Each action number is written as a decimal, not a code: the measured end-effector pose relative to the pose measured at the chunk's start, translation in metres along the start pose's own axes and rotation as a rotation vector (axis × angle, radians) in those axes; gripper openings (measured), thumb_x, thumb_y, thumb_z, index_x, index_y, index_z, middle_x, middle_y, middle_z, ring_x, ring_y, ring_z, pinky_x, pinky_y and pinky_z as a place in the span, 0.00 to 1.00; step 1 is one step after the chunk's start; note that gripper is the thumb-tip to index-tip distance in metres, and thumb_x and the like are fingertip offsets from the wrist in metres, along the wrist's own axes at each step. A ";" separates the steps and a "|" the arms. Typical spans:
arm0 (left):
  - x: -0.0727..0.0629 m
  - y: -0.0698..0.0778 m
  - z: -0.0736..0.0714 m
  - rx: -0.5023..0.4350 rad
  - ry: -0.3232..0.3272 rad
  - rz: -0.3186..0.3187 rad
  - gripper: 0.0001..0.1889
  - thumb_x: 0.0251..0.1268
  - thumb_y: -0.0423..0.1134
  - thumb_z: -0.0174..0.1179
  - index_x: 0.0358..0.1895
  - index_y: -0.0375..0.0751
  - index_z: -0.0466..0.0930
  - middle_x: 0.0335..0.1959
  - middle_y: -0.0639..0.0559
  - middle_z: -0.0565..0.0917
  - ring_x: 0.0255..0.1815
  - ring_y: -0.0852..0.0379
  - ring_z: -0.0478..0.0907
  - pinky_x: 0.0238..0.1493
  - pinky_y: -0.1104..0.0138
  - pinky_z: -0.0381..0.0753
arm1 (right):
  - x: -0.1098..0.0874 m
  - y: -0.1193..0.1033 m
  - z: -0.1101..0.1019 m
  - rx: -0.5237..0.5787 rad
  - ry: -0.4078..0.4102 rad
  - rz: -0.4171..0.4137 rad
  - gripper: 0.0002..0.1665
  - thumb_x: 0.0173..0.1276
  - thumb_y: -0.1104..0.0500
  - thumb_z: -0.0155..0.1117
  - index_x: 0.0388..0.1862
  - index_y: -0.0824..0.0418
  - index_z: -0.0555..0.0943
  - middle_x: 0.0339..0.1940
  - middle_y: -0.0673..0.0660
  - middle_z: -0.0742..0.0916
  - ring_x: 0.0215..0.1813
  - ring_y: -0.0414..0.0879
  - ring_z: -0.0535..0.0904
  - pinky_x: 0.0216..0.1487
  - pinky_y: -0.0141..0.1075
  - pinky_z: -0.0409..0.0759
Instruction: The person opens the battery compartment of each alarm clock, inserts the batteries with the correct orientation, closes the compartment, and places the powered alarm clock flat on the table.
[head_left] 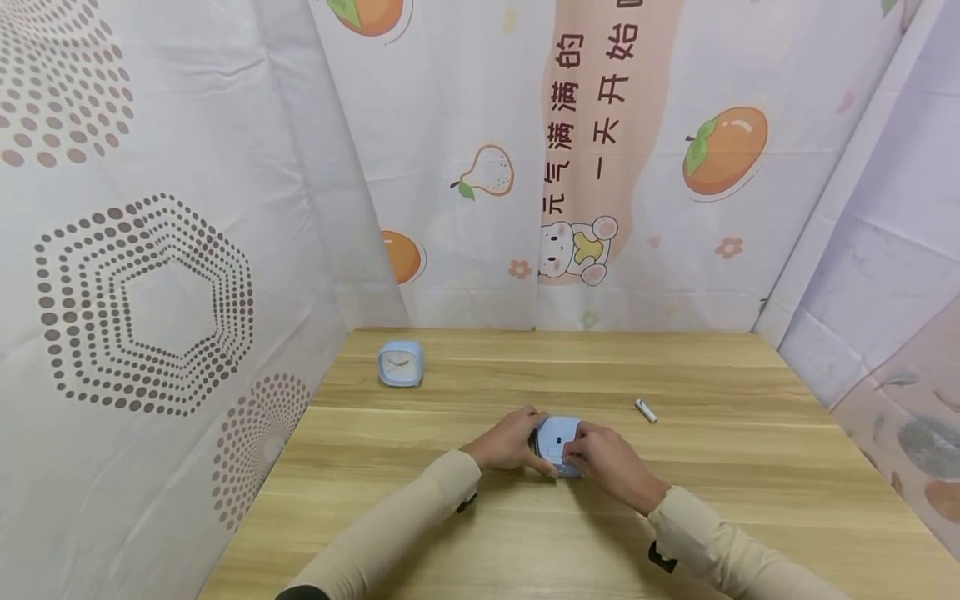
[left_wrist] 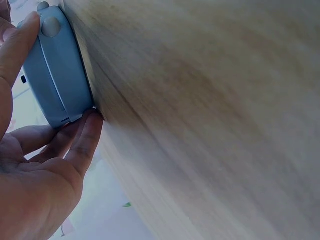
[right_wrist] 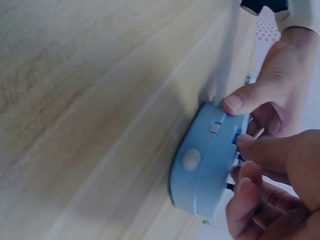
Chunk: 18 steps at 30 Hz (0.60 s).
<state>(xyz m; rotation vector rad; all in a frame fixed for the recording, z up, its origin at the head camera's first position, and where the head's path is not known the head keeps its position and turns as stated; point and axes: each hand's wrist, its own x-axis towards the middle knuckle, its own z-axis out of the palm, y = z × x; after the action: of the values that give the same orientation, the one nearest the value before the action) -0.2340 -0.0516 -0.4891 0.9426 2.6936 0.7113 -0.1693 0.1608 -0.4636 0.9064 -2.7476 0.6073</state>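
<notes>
A light blue alarm clock (head_left: 561, 432) lies face down on the table, its back turned up. My left hand (head_left: 513, 442) grips its left side, thumb at the near edge and fingers round the far edge. In the left wrist view, the fingertips (left_wrist: 90, 132) reach under the clock's edge by the tabletop. My right hand (head_left: 611, 462) has its thumb and curled fingers at a pale battery cover (head_left: 555, 452) on the clock's back, pinching at its edge. Round buttons (right_wrist: 191, 159) show on the clock's side in the right wrist view.
A second light blue alarm clock (head_left: 401, 364) stands upright at the back left, dial facing forward. A small white cylinder like a battery (head_left: 646, 411) lies right of the hands. The wooden table (head_left: 450, 383) ends at a printed curtain (head_left: 450, 167) behind and at the sides.
</notes>
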 end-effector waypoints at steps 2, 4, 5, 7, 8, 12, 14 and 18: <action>-0.001 0.000 0.000 -0.002 -0.005 -0.004 0.54 0.47 0.64 0.78 0.75 0.38 0.69 0.58 0.52 0.76 0.51 0.63 0.72 0.54 0.70 0.75 | -0.001 0.000 -0.003 0.010 -0.018 -0.007 0.03 0.62 0.67 0.76 0.36 0.63 0.92 0.33 0.49 0.83 0.32 0.35 0.77 0.30 0.30 0.77; -0.002 0.000 0.001 -0.006 -0.011 -0.008 0.54 0.47 0.64 0.78 0.75 0.38 0.69 0.58 0.53 0.76 0.51 0.63 0.72 0.54 0.70 0.75 | -0.002 0.000 -0.005 0.012 -0.036 -0.019 0.03 0.63 0.66 0.76 0.36 0.62 0.92 0.33 0.49 0.83 0.31 0.35 0.76 0.30 0.29 0.77; -0.002 0.000 0.001 -0.010 -0.013 -0.009 0.54 0.47 0.64 0.78 0.75 0.38 0.69 0.58 0.53 0.76 0.51 0.63 0.72 0.54 0.70 0.75 | -0.002 0.000 -0.005 0.010 -0.045 -0.029 0.03 0.64 0.66 0.76 0.36 0.62 0.92 0.33 0.49 0.83 0.31 0.34 0.76 0.29 0.29 0.77; -0.003 0.000 0.001 -0.016 -0.016 -0.008 0.54 0.47 0.64 0.78 0.75 0.38 0.69 0.57 0.53 0.76 0.50 0.63 0.72 0.54 0.70 0.76 | -0.003 0.000 -0.007 0.001 -0.055 -0.049 0.03 0.64 0.66 0.76 0.37 0.61 0.93 0.33 0.49 0.83 0.31 0.34 0.76 0.29 0.29 0.76; -0.003 0.000 0.001 -0.018 -0.015 -0.007 0.54 0.47 0.64 0.78 0.75 0.37 0.69 0.57 0.53 0.76 0.50 0.63 0.72 0.55 0.70 0.76 | -0.003 0.001 -0.007 -0.004 -0.058 -0.058 0.04 0.64 0.65 0.76 0.37 0.60 0.93 0.33 0.49 0.83 0.30 0.34 0.75 0.28 0.29 0.76; -0.002 -0.001 0.001 -0.010 -0.008 -0.002 0.54 0.47 0.64 0.78 0.75 0.38 0.69 0.57 0.53 0.76 0.50 0.63 0.72 0.54 0.70 0.76 | -0.002 0.003 -0.010 -0.012 -0.061 -0.084 0.04 0.64 0.65 0.76 0.37 0.59 0.93 0.33 0.49 0.83 0.30 0.34 0.75 0.28 0.29 0.75; -0.002 0.000 0.000 -0.004 -0.005 -0.004 0.54 0.47 0.64 0.78 0.75 0.38 0.69 0.57 0.53 0.76 0.50 0.63 0.72 0.54 0.70 0.75 | -0.001 0.004 -0.011 -0.010 -0.061 -0.097 0.04 0.64 0.65 0.76 0.37 0.58 0.93 0.33 0.49 0.83 0.30 0.34 0.75 0.28 0.29 0.75; -0.002 0.003 0.000 -0.017 -0.007 -0.012 0.53 0.47 0.63 0.79 0.75 0.38 0.69 0.58 0.52 0.76 0.51 0.63 0.72 0.55 0.69 0.76 | 0.000 0.009 -0.013 0.054 -0.070 -0.114 0.04 0.64 0.65 0.76 0.37 0.60 0.93 0.32 0.49 0.84 0.30 0.33 0.74 0.28 0.28 0.75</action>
<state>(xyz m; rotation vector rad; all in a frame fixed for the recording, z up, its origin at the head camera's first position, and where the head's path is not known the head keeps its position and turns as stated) -0.2315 -0.0509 -0.4877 0.9225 2.6803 0.7265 -0.1745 0.1732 -0.4548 1.1080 -2.7288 0.6443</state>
